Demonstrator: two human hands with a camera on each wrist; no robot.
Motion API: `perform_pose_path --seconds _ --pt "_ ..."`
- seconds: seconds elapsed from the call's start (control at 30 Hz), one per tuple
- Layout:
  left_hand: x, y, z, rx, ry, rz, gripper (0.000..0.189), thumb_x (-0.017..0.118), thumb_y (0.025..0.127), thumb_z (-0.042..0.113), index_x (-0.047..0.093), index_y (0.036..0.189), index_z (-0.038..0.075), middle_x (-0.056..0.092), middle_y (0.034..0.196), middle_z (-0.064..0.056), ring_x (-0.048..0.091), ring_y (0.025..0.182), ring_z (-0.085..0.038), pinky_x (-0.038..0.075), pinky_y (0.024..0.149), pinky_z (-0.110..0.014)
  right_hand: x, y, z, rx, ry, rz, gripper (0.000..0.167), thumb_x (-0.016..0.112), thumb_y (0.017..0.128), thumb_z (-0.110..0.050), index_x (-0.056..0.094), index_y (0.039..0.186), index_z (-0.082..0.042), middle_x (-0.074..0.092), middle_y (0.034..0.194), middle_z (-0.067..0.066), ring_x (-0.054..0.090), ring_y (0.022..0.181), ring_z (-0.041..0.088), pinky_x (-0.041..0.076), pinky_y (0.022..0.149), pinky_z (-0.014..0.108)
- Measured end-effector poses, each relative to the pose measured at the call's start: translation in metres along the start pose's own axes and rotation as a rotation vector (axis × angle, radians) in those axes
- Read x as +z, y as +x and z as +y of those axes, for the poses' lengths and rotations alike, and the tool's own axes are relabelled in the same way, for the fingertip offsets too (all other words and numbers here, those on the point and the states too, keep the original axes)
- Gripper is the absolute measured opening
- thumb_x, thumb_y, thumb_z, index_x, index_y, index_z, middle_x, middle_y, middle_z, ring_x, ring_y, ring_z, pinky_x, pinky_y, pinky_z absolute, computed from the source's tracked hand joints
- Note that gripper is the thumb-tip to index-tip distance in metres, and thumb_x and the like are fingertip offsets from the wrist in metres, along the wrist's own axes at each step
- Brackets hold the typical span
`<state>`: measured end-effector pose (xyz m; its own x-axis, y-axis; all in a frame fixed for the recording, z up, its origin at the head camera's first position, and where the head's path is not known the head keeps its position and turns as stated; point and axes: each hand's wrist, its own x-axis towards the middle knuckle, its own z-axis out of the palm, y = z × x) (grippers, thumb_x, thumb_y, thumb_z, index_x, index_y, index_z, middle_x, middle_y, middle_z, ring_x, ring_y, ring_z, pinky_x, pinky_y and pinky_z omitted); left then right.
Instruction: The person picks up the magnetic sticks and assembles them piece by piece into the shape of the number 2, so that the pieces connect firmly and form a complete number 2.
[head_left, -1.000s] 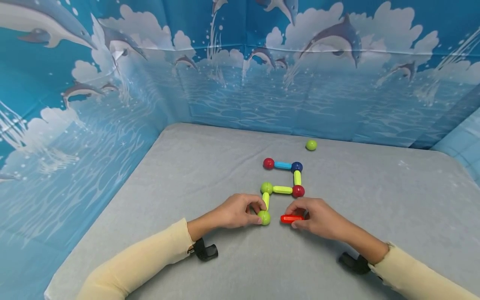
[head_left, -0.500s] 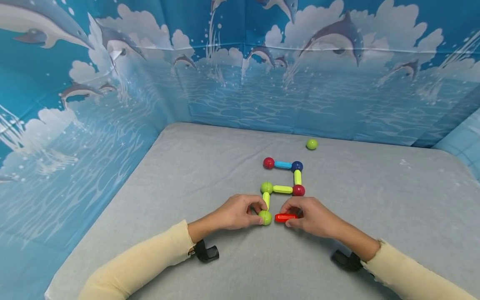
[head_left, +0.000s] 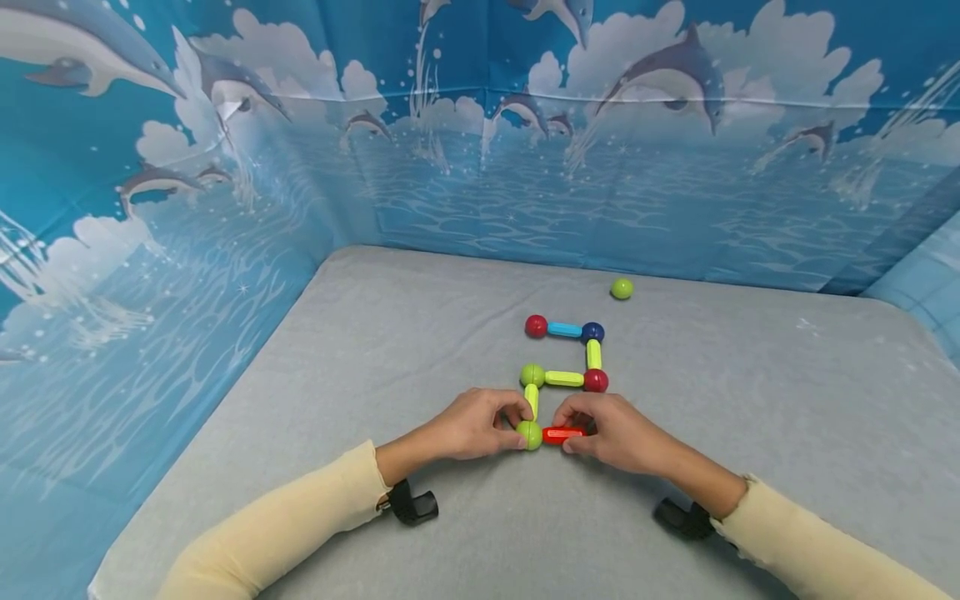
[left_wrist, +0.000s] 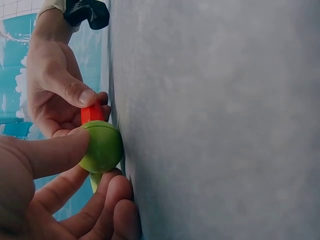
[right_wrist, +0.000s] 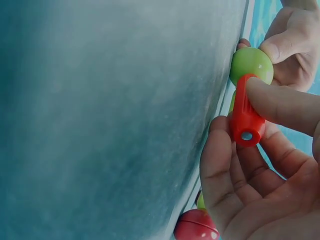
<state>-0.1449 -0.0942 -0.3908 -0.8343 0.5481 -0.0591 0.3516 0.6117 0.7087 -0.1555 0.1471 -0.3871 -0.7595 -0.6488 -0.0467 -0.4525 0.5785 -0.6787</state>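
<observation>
My left hand [head_left: 480, 423] pinches the green ball [head_left: 529, 435] at the near end of a zigzag of balls and rods; the thumb presses its side in the left wrist view. My right hand [head_left: 618, 433] pinches a red rod [head_left: 561, 435] between thumb and fingers. The rod's left end meets the green ball, and its free end shows a small round metal tip [right_wrist: 246, 136] in the right wrist view. From the held ball a yellow-green rod [head_left: 532, 400] runs back to another green ball [head_left: 532, 375].
The chain goes on through a yellow-green rod [head_left: 564, 378], red ball [head_left: 596, 380], second rod [head_left: 594, 354], dark blue ball [head_left: 592, 332] and light blue rod [head_left: 564, 329] to a red ball [head_left: 536, 326]. A loose green ball [head_left: 622, 288] lies farther back on the grey cloth [head_left: 405, 317].
My right hand has moved left with the red rod, closing the gap until its end meets the green ball. My left hand has stayed in place on that ball.
</observation>
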Motion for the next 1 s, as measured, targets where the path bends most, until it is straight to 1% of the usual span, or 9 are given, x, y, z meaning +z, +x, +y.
perform_pose_path --seconds 0.2,0.37,0.53,0.63,0.7,0.83,0.9,0.97,1.0 --pt "-0.001 0.0 0.0 -0.004 -0.003 0.0 0.02 0.078 0.085 0.014 0.068 0.103 0.017 0.071 0.093 -0.001 0.06 0.076 -0.004 0.047 0.069 -0.019 0.001 0.002 0.0 -0.004 0.0 0.001 0.019 0.079 0.082 -0.008 0.068 0.096 -0.014 0.067 0.089 -0.006 0.059 0.079 0.003 0.052 0.074 0.021" --pt "-0.001 0.0 -0.001 -0.003 -0.012 -0.008 0.02 0.077 0.086 0.015 0.068 0.103 0.017 0.071 0.094 -0.001 0.06 0.077 -0.005 0.048 0.069 -0.019 0.001 0.002 0.0 -0.02 0.004 -0.004 0.018 0.079 0.082 -0.01 0.069 0.096 -0.014 0.068 0.089 -0.006 0.058 0.078 0.002 0.051 0.072 0.021" --pt "-0.001 0.0 -0.002 -0.002 -0.017 -0.015 0.02 0.077 0.086 0.015 0.068 0.104 0.017 0.071 0.094 -0.001 0.06 0.077 -0.005 0.048 0.069 -0.019 -0.004 0.001 0.0 -0.003 0.01 -0.031 0.018 0.078 0.084 -0.013 0.069 0.099 -0.014 0.069 0.091 -0.006 0.06 0.08 0.003 0.052 0.073 0.021" --pt "-0.001 0.001 -0.002 -0.004 -0.015 -0.021 0.02 0.077 0.086 0.015 0.068 0.104 0.018 0.072 0.095 -0.001 0.061 0.078 -0.006 0.048 0.071 -0.019 -0.014 -0.001 -0.001 -0.002 0.01 -0.046 0.018 0.076 0.086 -0.013 0.068 0.103 -0.011 0.071 0.096 -0.001 0.064 0.084 0.006 0.053 0.073 0.02" --pt "-0.001 0.002 -0.001 -0.006 -0.015 -0.026 0.02 0.077 0.086 0.015 0.068 0.104 0.018 0.072 0.095 0.0 0.062 0.079 -0.007 0.048 0.072 -0.019 -0.024 -0.002 -0.001 -0.001 0.0 -0.041 0.02 0.074 0.088 -0.014 0.068 0.106 -0.009 0.072 0.099 0.0 0.066 0.087 0.008 0.054 0.073 0.021" --pt "-0.001 0.002 -0.001 -0.013 -0.021 -0.03 0.02 0.077 0.086 0.015 0.068 0.103 0.019 0.071 0.096 0.0 0.062 0.081 -0.008 0.049 0.073 -0.02 -0.042 -0.004 0.001 -0.005 -0.057 -0.008 0.019 0.071 0.091 -0.014 0.068 0.108 -0.008 0.072 0.097 -0.003 0.065 0.088 0.006 0.054 0.075 0.023" --pt "0.0 0.002 -0.001 -0.016 -0.019 -0.032 0.02 0.077 0.086 0.015 0.067 0.103 0.019 0.071 0.096 0.001 0.062 0.082 -0.009 0.049 0.073 -0.02 -0.051 -0.004 0.004 0.007 -0.091 0.015 0.018 0.07 0.091 -0.015 0.069 0.108 -0.009 0.071 0.095 -0.005 0.065 0.088 0.006 0.054 0.075 0.023" --pt "-0.001 0.001 -0.001 -0.019 -0.018 -0.034 0.02 0.077 0.086 0.015 0.067 0.104 0.019 0.071 0.097 0.001 0.062 0.083 -0.009 0.048 0.074 -0.02 -0.061 -0.002 0.01 0.031 -0.126 0.048 0.017 0.069 0.092 -0.014 0.069 0.107 -0.009 0.071 0.096 -0.004 0.064 0.088 0.009 0.054 0.074 0.024" --pt "-0.001 0.001 -0.001 -0.02 -0.017 -0.035 0.02 0.076 0.087 0.015 0.067 0.104 0.019 0.071 0.097 0.001 0.063 0.083 -0.009 0.048 0.074 -0.02 -0.066 0.0 0.015 0.049 -0.142 0.067 0.017 0.069 0.092 -0.014 0.069 0.108 -0.009 0.072 0.097 -0.001 0.064 0.088 0.011 0.053 0.073 0.025"
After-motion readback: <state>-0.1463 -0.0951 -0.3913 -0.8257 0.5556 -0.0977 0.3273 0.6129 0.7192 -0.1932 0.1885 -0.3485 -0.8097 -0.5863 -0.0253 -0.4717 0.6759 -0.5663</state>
